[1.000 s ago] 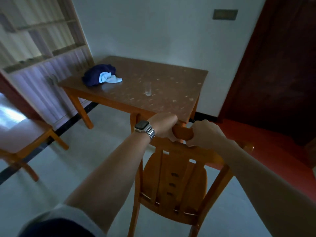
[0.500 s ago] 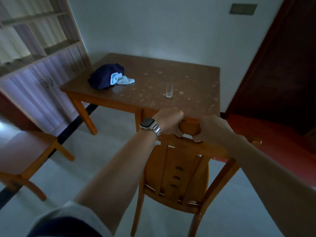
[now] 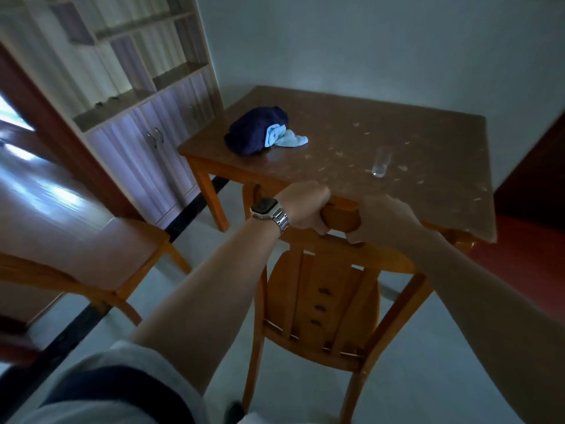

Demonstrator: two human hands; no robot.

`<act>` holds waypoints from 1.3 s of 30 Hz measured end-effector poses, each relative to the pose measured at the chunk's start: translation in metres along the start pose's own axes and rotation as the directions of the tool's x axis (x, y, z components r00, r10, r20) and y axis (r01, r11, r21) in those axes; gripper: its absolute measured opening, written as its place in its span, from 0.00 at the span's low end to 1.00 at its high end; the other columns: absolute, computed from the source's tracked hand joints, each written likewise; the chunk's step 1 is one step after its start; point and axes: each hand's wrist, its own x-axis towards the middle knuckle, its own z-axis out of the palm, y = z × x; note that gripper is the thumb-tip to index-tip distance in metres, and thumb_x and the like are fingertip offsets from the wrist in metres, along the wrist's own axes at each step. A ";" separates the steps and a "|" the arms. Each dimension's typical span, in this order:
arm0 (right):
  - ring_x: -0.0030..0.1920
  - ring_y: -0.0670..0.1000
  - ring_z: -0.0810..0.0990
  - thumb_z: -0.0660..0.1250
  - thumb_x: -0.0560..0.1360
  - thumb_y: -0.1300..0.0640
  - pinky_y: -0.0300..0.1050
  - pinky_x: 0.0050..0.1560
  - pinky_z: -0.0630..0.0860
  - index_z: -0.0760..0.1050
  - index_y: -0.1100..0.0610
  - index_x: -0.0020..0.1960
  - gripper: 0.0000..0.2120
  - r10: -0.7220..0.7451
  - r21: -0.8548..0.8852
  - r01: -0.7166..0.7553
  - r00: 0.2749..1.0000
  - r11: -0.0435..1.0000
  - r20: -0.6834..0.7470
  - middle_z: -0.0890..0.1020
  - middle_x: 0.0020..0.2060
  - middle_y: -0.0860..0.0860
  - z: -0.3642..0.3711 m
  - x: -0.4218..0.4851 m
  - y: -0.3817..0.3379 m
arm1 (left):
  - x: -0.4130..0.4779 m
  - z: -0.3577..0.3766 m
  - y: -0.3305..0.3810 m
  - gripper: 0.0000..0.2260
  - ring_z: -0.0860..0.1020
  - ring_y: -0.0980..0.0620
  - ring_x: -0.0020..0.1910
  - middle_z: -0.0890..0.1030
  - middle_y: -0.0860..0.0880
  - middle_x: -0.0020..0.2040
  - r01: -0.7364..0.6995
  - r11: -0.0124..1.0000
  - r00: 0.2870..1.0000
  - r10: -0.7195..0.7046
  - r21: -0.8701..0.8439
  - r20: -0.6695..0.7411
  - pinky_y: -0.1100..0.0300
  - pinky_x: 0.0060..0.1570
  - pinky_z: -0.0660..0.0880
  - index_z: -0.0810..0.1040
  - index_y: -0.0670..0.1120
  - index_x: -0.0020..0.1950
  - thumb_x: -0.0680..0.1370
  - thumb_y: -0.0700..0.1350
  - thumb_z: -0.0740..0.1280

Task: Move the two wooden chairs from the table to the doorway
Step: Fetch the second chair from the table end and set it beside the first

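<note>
The chair [image 3: 324, 289] stands on the pale floor [image 3: 428, 347] right in front of the person, its back facing them and its top rail up against the near edge of the table [image 3: 367, 139]. Whether rail and table edge touch cannot be told from the head view. The left hand [image 3: 305, 209], with a watch [image 3: 269, 211] at the wrist, is curled tight over the middle of the top rail; the right hand [image 3: 386, 218] is wrapped over the same rail just beside it, so both hands are clamped on the chair. A second chair [image 3: 91, 267] sits off to the left, near the cabinet [image 3: 146, 142], untouched.

On the table, a glass [image 3: 380, 162] stands not far from the near edge, and a dark bundle of cloth [image 3: 260, 131] lies farther back.

The risks here are plain. If the chair is lifted while close to the table, the rail could knock the edge and jolt the glass over. With both hands near the centre, the chair may swing, and its legs could clip the second chair or the table leg [image 3: 212, 200] on the way out.
</note>
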 end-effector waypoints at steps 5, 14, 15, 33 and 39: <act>0.38 0.52 0.81 0.80 0.66 0.45 0.47 0.38 0.76 0.79 0.52 0.43 0.15 -0.001 -0.028 0.000 1.000 1.000 -0.021 0.81 0.37 0.48 0.009 0.043 -0.080 | -0.025 -0.003 -0.089 0.22 0.69 0.55 0.25 0.71 0.53 0.28 -0.008 1.000 1.000 0.007 -0.017 -0.028 0.61 0.25 0.63 0.69 0.50 0.32 0.70 0.54 0.81; 0.37 0.50 0.81 0.80 0.65 0.44 0.45 0.35 0.74 0.77 0.53 0.45 0.18 0.099 -0.009 -0.099 0.995 0.995 -0.030 0.83 0.39 0.49 0.015 0.098 -0.227 | -0.075 -0.025 -0.239 0.17 0.74 0.52 0.28 0.75 0.53 0.30 -0.124 0.992 0.992 0.124 0.011 -0.014 0.59 0.28 0.68 0.75 0.48 0.35 0.72 0.54 0.80; 0.36 0.49 0.80 0.80 0.65 0.44 0.45 0.34 0.73 0.77 0.53 0.42 0.18 0.099 -0.012 -0.100 0.995 0.995 -0.028 0.82 0.38 0.49 0.015 0.104 -0.241 | -0.081 -0.029 -0.252 0.19 0.73 0.54 0.27 0.73 0.54 0.29 -0.132 0.991 0.991 0.133 0.016 -0.019 0.59 0.27 0.65 0.73 0.50 0.33 0.72 0.54 0.80; 0.29 0.47 0.80 0.80 0.65 0.46 0.42 0.27 0.67 0.77 0.50 0.31 0.14 0.011 -0.008 -0.011 0.999 1.000 0.051 0.80 0.28 0.46 0.061 0.225 -0.479 | -0.187 -0.025 -0.501 0.10 0.81 0.51 0.34 0.84 0.50 0.36 -0.088 0.989 0.996 0.090 -0.119 0.010 0.59 0.35 0.77 0.86 0.44 0.48 0.72 0.50 0.77; 0.32 0.47 0.80 0.79 0.68 0.46 0.42 0.29 0.72 0.81 0.48 0.37 0.09 -0.014 -0.053 0.016 0.999 0.998 0.044 0.81 0.31 0.46 0.076 0.246 -0.529 | -0.206 -0.017 -0.554 0.09 0.81 0.51 0.36 0.82 0.52 0.36 -0.108 0.988 0.994 0.108 -0.111 -0.009 0.57 0.37 0.78 0.85 0.48 0.48 0.73 0.52 0.76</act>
